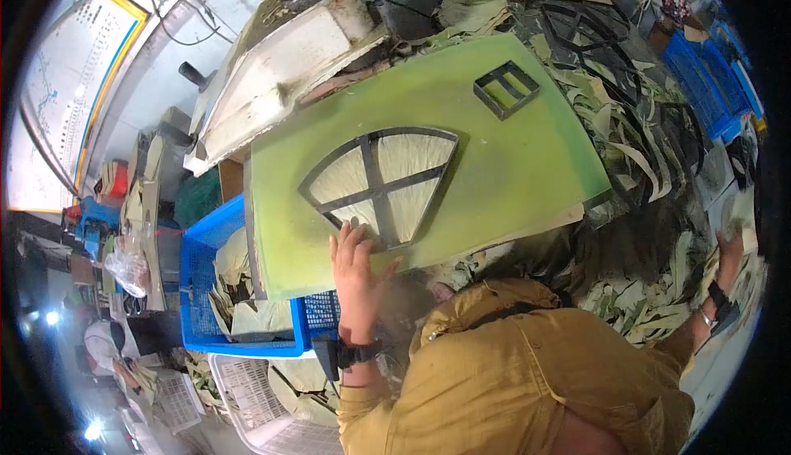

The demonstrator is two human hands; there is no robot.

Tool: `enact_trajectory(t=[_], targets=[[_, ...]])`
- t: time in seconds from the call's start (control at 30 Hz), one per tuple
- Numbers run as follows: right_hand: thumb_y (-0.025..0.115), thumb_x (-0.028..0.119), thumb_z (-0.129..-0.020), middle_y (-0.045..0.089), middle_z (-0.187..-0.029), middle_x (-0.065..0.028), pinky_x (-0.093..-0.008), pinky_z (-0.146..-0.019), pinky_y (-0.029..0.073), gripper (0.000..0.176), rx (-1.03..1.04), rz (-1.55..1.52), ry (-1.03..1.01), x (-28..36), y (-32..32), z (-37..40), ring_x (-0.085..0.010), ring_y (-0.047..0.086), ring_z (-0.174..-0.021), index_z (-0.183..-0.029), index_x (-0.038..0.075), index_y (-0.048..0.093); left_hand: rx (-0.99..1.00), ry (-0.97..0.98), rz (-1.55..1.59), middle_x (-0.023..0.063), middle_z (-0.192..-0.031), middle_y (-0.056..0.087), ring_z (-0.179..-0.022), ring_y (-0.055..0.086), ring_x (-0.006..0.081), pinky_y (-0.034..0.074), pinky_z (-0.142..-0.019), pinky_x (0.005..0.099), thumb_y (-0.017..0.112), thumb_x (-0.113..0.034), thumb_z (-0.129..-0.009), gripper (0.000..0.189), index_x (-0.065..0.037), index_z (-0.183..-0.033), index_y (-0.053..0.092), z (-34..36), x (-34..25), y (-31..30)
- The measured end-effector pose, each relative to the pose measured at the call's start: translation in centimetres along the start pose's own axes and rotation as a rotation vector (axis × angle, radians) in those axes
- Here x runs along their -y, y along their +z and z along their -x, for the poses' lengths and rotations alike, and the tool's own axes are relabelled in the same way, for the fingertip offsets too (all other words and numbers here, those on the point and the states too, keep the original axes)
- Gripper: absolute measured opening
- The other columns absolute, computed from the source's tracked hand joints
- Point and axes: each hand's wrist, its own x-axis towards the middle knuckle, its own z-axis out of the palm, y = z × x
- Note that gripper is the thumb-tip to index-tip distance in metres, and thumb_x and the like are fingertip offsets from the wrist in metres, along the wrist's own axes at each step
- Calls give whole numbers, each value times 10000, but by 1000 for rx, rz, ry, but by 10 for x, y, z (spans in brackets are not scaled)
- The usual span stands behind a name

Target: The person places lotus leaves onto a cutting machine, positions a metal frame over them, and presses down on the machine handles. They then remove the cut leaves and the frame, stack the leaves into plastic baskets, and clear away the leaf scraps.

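A fan-shaped black metal frame (372,184) with crossed bars lies on the green board (511,167), with pale, fibrous sheet material showing between its bars. My left hand (354,267) is at the frame's lower edge, fingertips touching or just beside it, thumb spread away. Far to the right, my right hand (728,259) reaches beside pale sheets (747,270); its fingers are too small and blurred to show whether it grips them. A small rectangular black frame (506,90) with inner bars rests near the board's upper right corner.
Below the board's left end are a blue crate (188,290) holding pale pieces and a white basket (247,389). Green-grey strips (638,307) pile up at the right. A stained white machine (305,43) stands behind. Another person (105,344) is at the far left.
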Motion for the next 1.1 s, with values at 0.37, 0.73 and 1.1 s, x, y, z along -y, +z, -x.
enact_trajectory(t=[0.37,0.73,1.1], targets=[[652,235,-835,530,-970,-152,-408,-860,432,308,572,-575,-1437,604,-33,182,-325,515,-978,-977,-9,527,4,207,-15,185,-1182,581,-1158,543,342,367,-1030,525,769,-44,-595,346,-16,-820,508,11,33,-3],[644,193,-840,614,-864,-161,-449,-682,475,274,1030,-503,-1546,684,-11,258,-380,601,-798,-1046,55,528,246,5,89,152,-1078,599,-1039,553,292,372,-943,412,743,-423,-689,847,47,-1308,406,22,48,-58],[650,136,-869,626,-810,-50,-272,-686,468,263,1409,-847,-1268,702,4,237,-69,570,-812,-1073,-25,608,-702,-684,435,146,-1174,543,-1171,466,275,329,-1024,403,746,-278,-788,647,10,-1279,439,67,40,-37]])
